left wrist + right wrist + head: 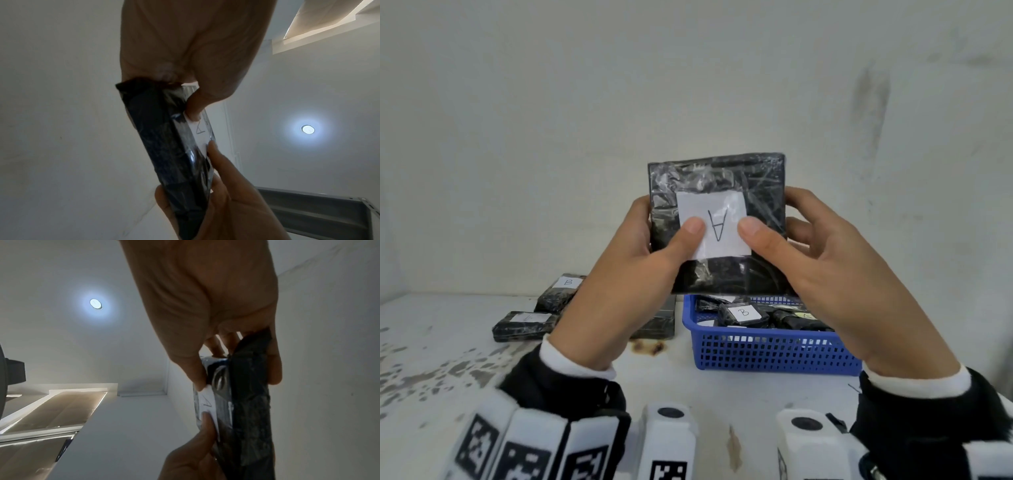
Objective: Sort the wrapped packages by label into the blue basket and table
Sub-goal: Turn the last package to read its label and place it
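Note:
I hold one black plastic-wrapped package (722, 178) upright in the air above the basket, flat face toward me. Its white label (717, 240) reads "A" upside down. My left hand (650, 253) grips its left edge and my right hand (822, 260) its right edge. Both thumbs press on the label, and the fingers are behind. The left wrist view shows the package (164, 154) edge-on under my left hand (185, 48). In the right wrist view the package (251, 402) sits below my right hand (205, 296). The blue basket (774, 353) stands on the table below, holding several wrapped packages, one labelled "B" (743, 313).
On the white, stained table (448, 342), left of the basket, lie three wrapped packages: one labelled "B" (558, 291), one in front of it (524, 325), and one (661, 322) partly hidden by my left hand. A plain wall rises right behind them.

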`<state>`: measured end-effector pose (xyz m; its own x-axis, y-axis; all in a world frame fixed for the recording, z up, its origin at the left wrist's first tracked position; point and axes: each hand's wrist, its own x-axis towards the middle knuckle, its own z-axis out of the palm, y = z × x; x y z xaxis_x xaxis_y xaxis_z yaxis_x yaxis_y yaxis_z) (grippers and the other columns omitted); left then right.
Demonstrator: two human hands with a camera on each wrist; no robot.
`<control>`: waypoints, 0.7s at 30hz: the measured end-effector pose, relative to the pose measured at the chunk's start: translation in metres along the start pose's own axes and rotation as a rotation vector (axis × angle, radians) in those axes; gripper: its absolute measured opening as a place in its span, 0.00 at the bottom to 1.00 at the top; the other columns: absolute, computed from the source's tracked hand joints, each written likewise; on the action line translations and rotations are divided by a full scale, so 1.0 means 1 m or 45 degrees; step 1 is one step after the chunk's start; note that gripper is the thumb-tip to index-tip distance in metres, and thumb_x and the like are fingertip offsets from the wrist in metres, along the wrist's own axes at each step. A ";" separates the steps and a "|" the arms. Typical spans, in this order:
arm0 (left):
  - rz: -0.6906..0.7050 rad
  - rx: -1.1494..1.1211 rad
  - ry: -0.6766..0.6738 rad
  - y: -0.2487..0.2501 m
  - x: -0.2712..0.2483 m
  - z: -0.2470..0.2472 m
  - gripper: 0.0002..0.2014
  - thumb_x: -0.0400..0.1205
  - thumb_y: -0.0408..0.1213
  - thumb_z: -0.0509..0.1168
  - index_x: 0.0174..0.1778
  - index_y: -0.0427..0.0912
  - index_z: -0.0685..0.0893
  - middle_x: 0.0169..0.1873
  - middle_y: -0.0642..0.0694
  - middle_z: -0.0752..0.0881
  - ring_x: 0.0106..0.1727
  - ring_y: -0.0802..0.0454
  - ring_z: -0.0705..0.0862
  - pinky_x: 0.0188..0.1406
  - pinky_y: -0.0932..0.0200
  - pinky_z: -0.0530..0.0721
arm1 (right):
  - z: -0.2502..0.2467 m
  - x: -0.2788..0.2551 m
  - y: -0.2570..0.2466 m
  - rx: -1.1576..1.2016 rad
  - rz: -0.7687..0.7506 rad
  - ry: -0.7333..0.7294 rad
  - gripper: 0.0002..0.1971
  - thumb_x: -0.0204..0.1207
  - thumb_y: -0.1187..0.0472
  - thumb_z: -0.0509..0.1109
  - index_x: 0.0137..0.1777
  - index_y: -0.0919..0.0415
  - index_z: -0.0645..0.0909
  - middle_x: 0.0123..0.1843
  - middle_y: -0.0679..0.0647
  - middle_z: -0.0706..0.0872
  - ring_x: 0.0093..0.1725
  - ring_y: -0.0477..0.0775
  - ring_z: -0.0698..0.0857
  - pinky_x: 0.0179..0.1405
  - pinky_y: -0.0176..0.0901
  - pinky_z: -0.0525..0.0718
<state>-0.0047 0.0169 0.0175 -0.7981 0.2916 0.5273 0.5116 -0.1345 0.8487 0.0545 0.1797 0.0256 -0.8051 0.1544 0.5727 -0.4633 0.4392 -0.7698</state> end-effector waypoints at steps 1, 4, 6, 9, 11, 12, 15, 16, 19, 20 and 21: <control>-0.013 -0.014 0.008 0.000 0.000 0.001 0.17 0.79 0.50 0.66 0.63 0.52 0.80 0.52 0.55 0.91 0.53 0.54 0.90 0.59 0.48 0.84 | -0.001 0.000 0.000 -0.002 -0.003 0.000 0.29 0.66 0.39 0.72 0.69 0.41 0.78 0.53 0.47 0.93 0.50 0.51 0.93 0.59 0.57 0.89; -0.013 -0.010 0.047 -0.003 0.001 0.003 0.16 0.79 0.50 0.66 0.60 0.51 0.81 0.52 0.54 0.91 0.55 0.53 0.90 0.63 0.43 0.83 | -0.003 0.000 0.000 -0.037 -0.026 -0.021 0.29 0.64 0.36 0.71 0.66 0.41 0.79 0.51 0.49 0.94 0.52 0.57 0.93 0.59 0.60 0.89; -0.009 -0.007 0.045 -0.003 0.001 0.003 0.13 0.81 0.49 0.66 0.60 0.51 0.80 0.52 0.54 0.91 0.56 0.52 0.89 0.63 0.42 0.83 | -0.005 0.000 0.000 -0.055 -0.020 -0.005 0.28 0.63 0.33 0.70 0.63 0.42 0.81 0.49 0.49 0.94 0.51 0.58 0.92 0.59 0.60 0.89; -0.003 -0.023 0.059 -0.002 0.000 0.005 0.17 0.79 0.55 0.64 0.61 0.53 0.80 0.53 0.56 0.90 0.55 0.57 0.89 0.62 0.45 0.84 | -0.006 -0.001 -0.001 -0.130 -0.012 0.034 0.24 0.65 0.33 0.69 0.59 0.40 0.83 0.47 0.45 0.93 0.42 0.54 0.89 0.50 0.48 0.87; 0.020 -0.015 0.067 -0.002 0.000 0.005 0.13 0.82 0.52 0.62 0.60 0.54 0.79 0.51 0.55 0.90 0.53 0.58 0.89 0.60 0.47 0.86 | -0.006 -0.001 -0.001 -0.199 -0.001 0.063 0.22 0.67 0.33 0.70 0.58 0.38 0.85 0.50 0.41 0.91 0.35 0.47 0.82 0.38 0.37 0.81; 0.025 -0.015 0.068 -0.002 0.000 0.005 0.12 0.82 0.51 0.62 0.60 0.54 0.78 0.50 0.55 0.90 0.52 0.58 0.89 0.60 0.47 0.86 | -0.005 -0.001 -0.001 -0.217 0.007 0.077 0.21 0.68 0.33 0.70 0.59 0.38 0.85 0.51 0.40 0.90 0.34 0.45 0.82 0.35 0.34 0.80; 0.056 -0.003 0.057 -0.002 -0.001 0.006 0.16 0.81 0.58 0.64 0.61 0.57 0.76 0.53 0.57 0.89 0.56 0.59 0.88 0.63 0.46 0.83 | -0.003 -0.002 -0.001 -0.188 0.013 0.106 0.19 0.72 0.36 0.70 0.60 0.41 0.85 0.53 0.42 0.90 0.31 0.47 0.87 0.30 0.33 0.82; 0.073 0.000 0.054 -0.002 -0.001 0.006 0.18 0.79 0.60 0.64 0.62 0.58 0.75 0.54 0.58 0.89 0.57 0.59 0.87 0.64 0.46 0.82 | -0.002 -0.003 -0.002 -0.158 0.011 0.112 0.17 0.73 0.38 0.71 0.59 0.41 0.85 0.53 0.43 0.90 0.26 0.45 0.85 0.25 0.31 0.78; 0.102 0.006 0.048 -0.003 -0.001 0.006 0.17 0.82 0.56 0.62 0.65 0.56 0.74 0.55 0.58 0.89 0.57 0.62 0.87 0.62 0.51 0.82 | -0.002 -0.003 -0.004 -0.096 0.019 0.102 0.17 0.74 0.40 0.71 0.60 0.43 0.84 0.52 0.44 0.90 0.18 0.45 0.80 0.19 0.30 0.74; 0.102 0.004 0.048 -0.002 0.000 0.005 0.16 0.83 0.53 0.61 0.65 0.55 0.76 0.55 0.59 0.89 0.56 0.64 0.87 0.58 0.57 0.82 | -0.002 -0.003 -0.005 -0.092 0.022 0.094 0.17 0.74 0.40 0.71 0.61 0.42 0.83 0.51 0.44 0.90 0.18 0.47 0.80 0.18 0.33 0.75; 0.096 -0.005 0.045 -0.002 -0.001 0.005 0.16 0.83 0.52 0.61 0.65 0.54 0.77 0.54 0.59 0.89 0.55 0.66 0.87 0.54 0.62 0.82 | -0.002 -0.004 -0.006 -0.091 0.022 0.085 0.17 0.75 0.40 0.71 0.61 0.41 0.83 0.50 0.45 0.90 0.19 0.49 0.81 0.19 0.35 0.77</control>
<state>-0.0035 0.0212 0.0156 -0.7682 0.2472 0.5905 0.5692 -0.1583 0.8068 0.0608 0.1783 0.0286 -0.7853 0.2203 0.5786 -0.4198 0.4975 -0.7591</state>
